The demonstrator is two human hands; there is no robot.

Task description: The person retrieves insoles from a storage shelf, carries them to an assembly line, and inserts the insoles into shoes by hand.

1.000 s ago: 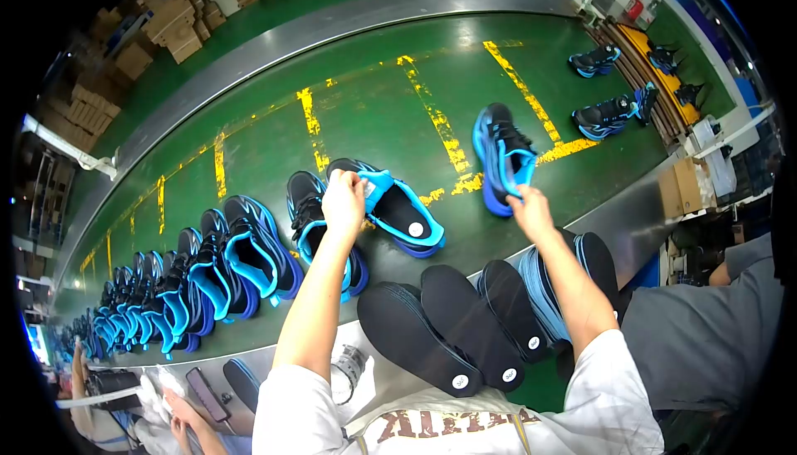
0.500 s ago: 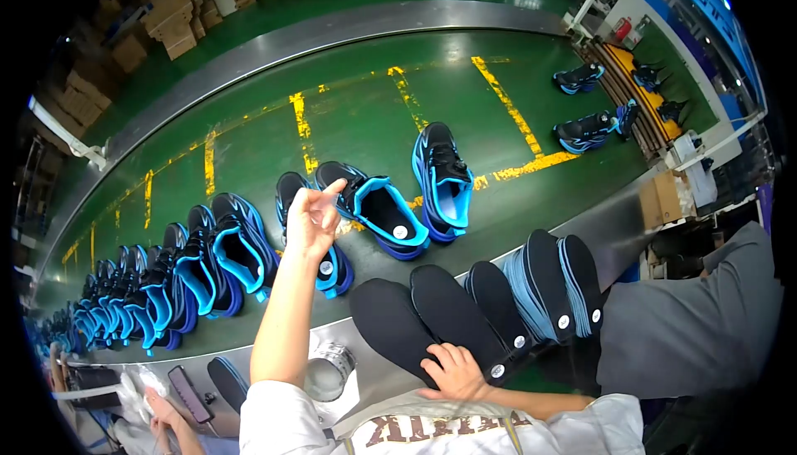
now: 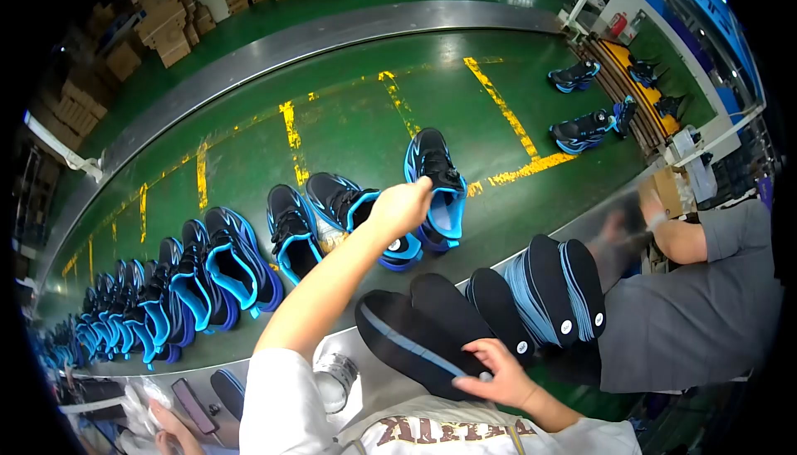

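Observation:
My left hand [image 3: 404,207] is closed at the collar and tongue of a black and blue shoe [image 3: 433,154], whose pale insole area shows inside. Another shoe [image 3: 332,193] lies beneath my left wrist, partly hidden by it. My right hand [image 3: 502,379], thumb and fingers apart, is at the near end of the leftmost stack of black insoles [image 3: 398,330]. A blue strip shows along that stack. More insole stacks [image 3: 540,289] fan out to the right, some with blue edges and round white stickers.
A long row of shoes [image 3: 237,260] runs left on the green belt [image 3: 349,131]. Two shoes [image 3: 577,129] stand at the right. A clear round container [image 3: 334,380] is near my left elbow. A co-worker in grey [image 3: 689,314] is at the right, another person's hand [image 3: 170,426] lower left.
My left hand has moved right from above the neighbouring shoes to the shoe's collar. My right hand has shifted slightly right, and the leftmost insoles now show a blue strip. The co-worker's arm has appeared.

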